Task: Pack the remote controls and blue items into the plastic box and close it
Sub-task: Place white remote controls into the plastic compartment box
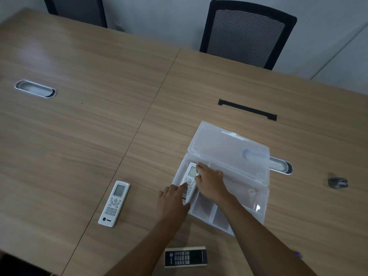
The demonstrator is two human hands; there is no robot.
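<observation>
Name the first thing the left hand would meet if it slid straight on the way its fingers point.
The left hand probably meets the white remote control lying in the clear plastic box; its fingertips already seem to touch it.

Pretty dim overall with a cool, bluish cast. The wooden surface shows a soft pale sheen at its far left. Wide-angle lens bends the surface's edges hard toward the corners. The clear plastic box catches small glints on its right wall. Slightly soft throughout, shadows faint.
</observation>
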